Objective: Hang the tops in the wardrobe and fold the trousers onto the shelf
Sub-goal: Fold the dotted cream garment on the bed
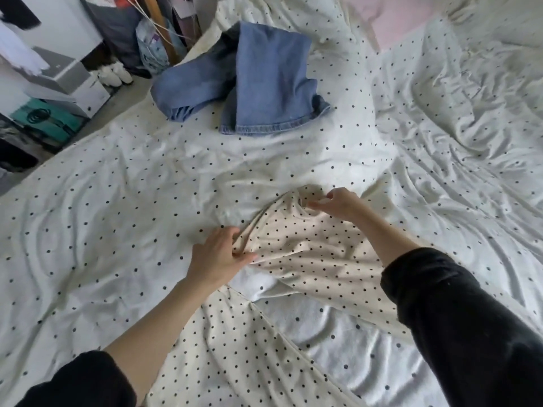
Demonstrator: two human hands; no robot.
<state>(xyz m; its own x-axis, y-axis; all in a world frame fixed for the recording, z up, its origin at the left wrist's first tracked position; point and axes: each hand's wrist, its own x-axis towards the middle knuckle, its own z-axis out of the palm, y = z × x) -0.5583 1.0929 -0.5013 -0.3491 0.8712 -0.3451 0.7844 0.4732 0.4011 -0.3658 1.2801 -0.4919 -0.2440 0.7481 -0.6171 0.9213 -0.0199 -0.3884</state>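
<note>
Spotted cream garment (308, 254) is gripped by left hand (217, 254) and pinched by right hand (338, 204) mid-bed; jeans (249, 83), near the bed's far edge, are left unfolded.

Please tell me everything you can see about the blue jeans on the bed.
The blue jeans look like faded denim, loosely folded or crumpled, with two hemmed leg ends pointing toward the camera. They lie on the dotted white bed cover, near the bed's far left edge. Neither hand touches them; both hands are nearer, on a cream dotted garment.

Both arms are stretched forward in pushed-up dark sleeves, cloth being pinched by the left hand (219, 254) and by the right hand (338, 202).
</note>
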